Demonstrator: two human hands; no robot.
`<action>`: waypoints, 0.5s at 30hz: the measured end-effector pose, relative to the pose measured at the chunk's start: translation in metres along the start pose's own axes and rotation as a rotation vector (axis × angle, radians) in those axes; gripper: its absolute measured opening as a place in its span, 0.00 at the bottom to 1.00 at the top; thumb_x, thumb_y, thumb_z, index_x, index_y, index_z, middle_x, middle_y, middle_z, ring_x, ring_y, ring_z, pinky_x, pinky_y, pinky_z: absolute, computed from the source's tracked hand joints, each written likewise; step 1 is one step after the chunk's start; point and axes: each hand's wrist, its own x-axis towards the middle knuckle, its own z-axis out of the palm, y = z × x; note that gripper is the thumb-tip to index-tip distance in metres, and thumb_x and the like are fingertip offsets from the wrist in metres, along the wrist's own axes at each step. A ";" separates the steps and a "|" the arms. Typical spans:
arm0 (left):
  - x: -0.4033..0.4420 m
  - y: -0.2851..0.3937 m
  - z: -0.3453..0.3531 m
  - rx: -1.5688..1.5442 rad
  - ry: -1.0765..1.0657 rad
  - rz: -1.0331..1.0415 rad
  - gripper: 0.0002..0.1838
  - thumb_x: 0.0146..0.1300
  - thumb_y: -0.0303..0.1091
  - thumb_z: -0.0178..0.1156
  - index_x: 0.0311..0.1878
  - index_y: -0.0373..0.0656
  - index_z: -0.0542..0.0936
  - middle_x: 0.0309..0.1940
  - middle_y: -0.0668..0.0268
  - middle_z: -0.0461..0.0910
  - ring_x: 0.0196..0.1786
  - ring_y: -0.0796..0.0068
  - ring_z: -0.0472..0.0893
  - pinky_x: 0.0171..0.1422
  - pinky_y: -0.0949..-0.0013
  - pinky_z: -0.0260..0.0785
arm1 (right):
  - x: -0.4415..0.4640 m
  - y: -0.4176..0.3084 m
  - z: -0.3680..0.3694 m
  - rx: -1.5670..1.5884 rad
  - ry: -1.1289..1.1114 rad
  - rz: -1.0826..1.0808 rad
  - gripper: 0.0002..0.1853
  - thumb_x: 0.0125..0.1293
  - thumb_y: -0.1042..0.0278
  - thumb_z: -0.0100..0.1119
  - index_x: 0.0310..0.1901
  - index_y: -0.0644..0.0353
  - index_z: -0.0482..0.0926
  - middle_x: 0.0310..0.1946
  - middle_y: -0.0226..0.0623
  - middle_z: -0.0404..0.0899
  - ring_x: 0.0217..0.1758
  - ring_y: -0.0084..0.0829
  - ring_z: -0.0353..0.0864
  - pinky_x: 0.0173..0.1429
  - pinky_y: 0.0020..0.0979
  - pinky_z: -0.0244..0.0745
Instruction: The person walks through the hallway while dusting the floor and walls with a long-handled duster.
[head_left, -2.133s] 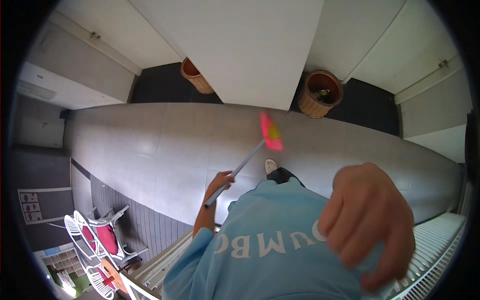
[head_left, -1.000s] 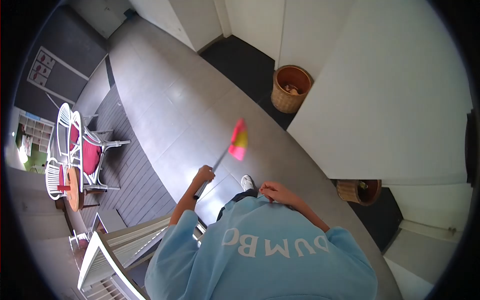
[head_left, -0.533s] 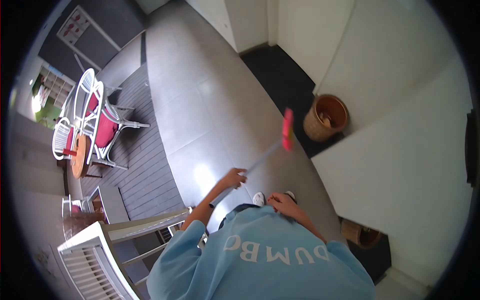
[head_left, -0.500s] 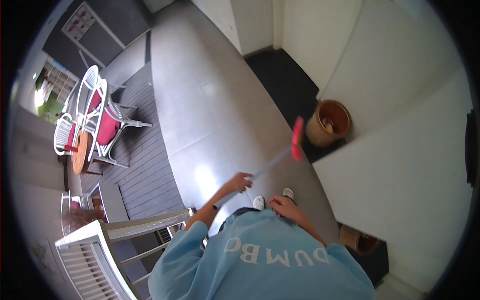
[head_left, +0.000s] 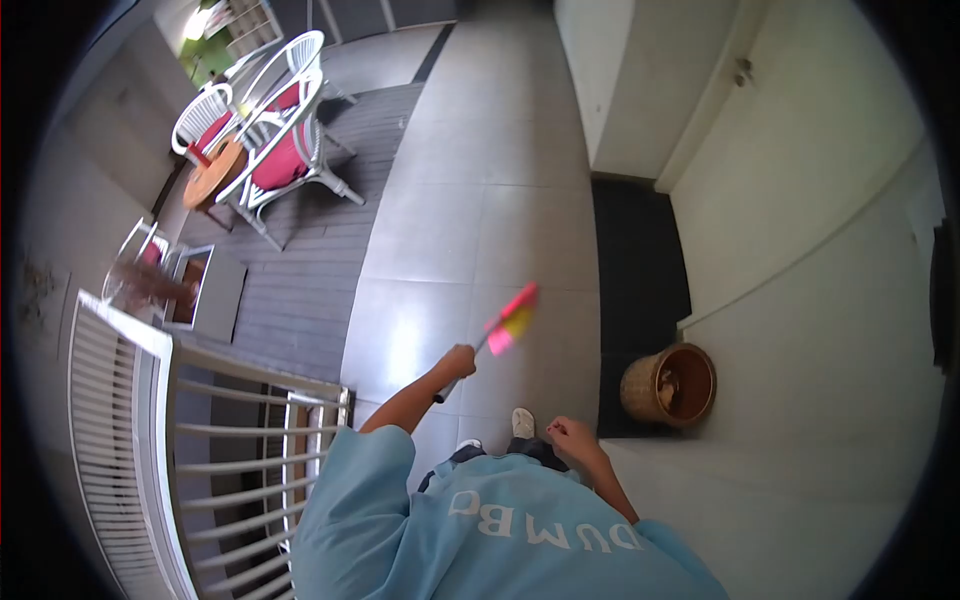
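We find the right hand [head_left: 572,437] nearest, fingers partly curled; whether it holds anything, we cannot tell. Ahead, the left hand [head_left: 457,363] is closed round 1 grey handle [head_left: 443,393], whose blurred pink-and-yellow head [head_left: 512,322] points forward over the tiled floor [head_left: 425,235]. Right of this we record 1 wicker basket [head_left: 645,388]; farther off, white chairs [head_left: 292,165] with red cushions.

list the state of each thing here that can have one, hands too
Left hand: closed around the tool's handle
Pink-and-yellow-headed tool: held at a slant, head blurred
Right hand: fingers curled, contents unclear
Wicker basket: open-topped, pale bits inside
Door: appears shut
White chairs: upright, red cushions on seats
Round table: upright, red object on top
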 end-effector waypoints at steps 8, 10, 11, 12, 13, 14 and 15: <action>-0.039 0.029 -0.019 -0.440 0.382 -0.169 0.10 0.42 0.26 0.52 0.29 0.30 0.73 0.27 0.48 0.76 0.35 0.56 0.77 0.39 0.59 0.70 | 0.084 -0.019 0.034 0.320 -0.367 -0.017 0.14 0.61 0.55 0.45 0.38 0.57 0.73 0.29 0.31 0.74 0.30 0.23 0.72 0.33 0.24 0.66; -0.086 0.051 -0.041 -0.726 0.199 -0.273 0.17 0.44 0.27 0.52 0.40 0.27 0.72 0.25 0.50 0.77 0.30 0.63 0.79 0.33 0.63 0.72 | 0.082 -0.064 0.045 0.719 -0.284 0.237 0.21 0.58 0.46 0.46 0.42 0.55 0.71 0.32 0.30 0.75 0.33 0.27 0.72 0.40 0.31 0.66; -0.057 0.019 0.017 -0.212 0.325 0.146 0.19 0.47 0.30 0.49 0.42 0.28 0.72 0.24 0.50 0.76 0.29 0.63 0.79 0.30 0.63 0.71 | 0.084 -0.079 0.050 0.847 -0.296 0.318 0.22 0.57 0.44 0.46 0.43 0.54 0.69 0.33 0.31 0.74 0.35 0.27 0.72 0.41 0.33 0.66; -0.078 0.035 0.020 -0.617 0.372 0.080 0.16 0.50 0.35 0.46 0.36 0.31 0.74 0.22 0.54 0.75 0.26 0.62 0.77 0.32 0.64 0.70 | 0.085 -0.089 0.057 0.971 -0.307 0.404 0.24 0.57 0.42 0.45 0.44 0.53 0.68 0.35 0.32 0.73 0.36 0.27 0.72 0.42 0.34 0.66; -0.113 0.061 -0.005 -0.988 0.127 -0.074 0.17 0.51 0.39 0.44 0.33 0.32 0.73 0.24 0.56 0.75 0.26 0.61 0.75 0.37 0.65 0.69 | 0.102 -0.063 0.069 0.999 -0.386 0.410 0.21 0.57 0.42 0.45 0.41 0.52 0.69 0.34 0.34 0.72 0.38 0.30 0.73 0.40 0.35 0.68; -0.090 0.044 0.047 -0.864 0.254 0.331 0.17 0.53 0.40 0.43 0.33 0.34 0.73 0.29 0.59 0.74 0.24 0.65 0.74 0.31 0.68 0.69 | 0.116 -0.043 0.081 0.999 -0.436 0.469 0.20 0.57 0.45 0.46 0.39 0.53 0.69 0.32 0.35 0.72 0.37 0.31 0.73 0.38 0.35 0.69; -0.105 0.055 0.057 -1.207 0.191 0.181 0.17 0.56 0.39 0.42 0.39 0.36 0.71 0.34 0.61 0.73 0.25 0.69 0.75 0.27 0.69 0.69 | 0.123 -0.030 0.087 0.997 -0.484 0.525 0.18 0.58 0.47 0.46 0.38 0.54 0.69 0.29 0.36 0.72 0.36 0.32 0.73 0.36 0.35 0.69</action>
